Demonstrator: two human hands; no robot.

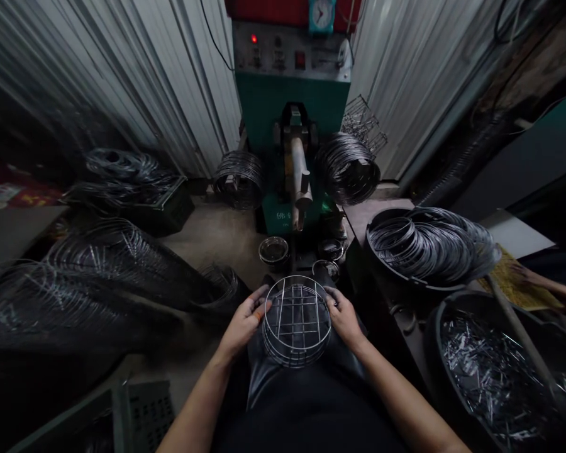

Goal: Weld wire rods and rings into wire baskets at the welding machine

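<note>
A round wire basket (298, 347) with a grid of crossed wires rests over my lap, held from both sides. My left hand (248, 318) grips its left rim, the thumb on top and an orange band on one finger. On the opposite rim my right hand (343, 314) is closed, fingers tucked under the edge. Beyond the basket stands a green spot-welding machine (295, 88), its metal arm (299, 163) pointing toward me. Stacks of wire rings hang on either side of it, a left bundle (238, 179) and a right bundle (348, 168).
To the right, a black tub (415, 281) holds many wire rings, and another tub (434, 340) holds short metal pieces. Wire bundles (117, 264) lie at left, near a crate (174, 207). Another person's arm (551, 284) reaches in at far right. A small round dish (273, 250) sits below the machine.
</note>
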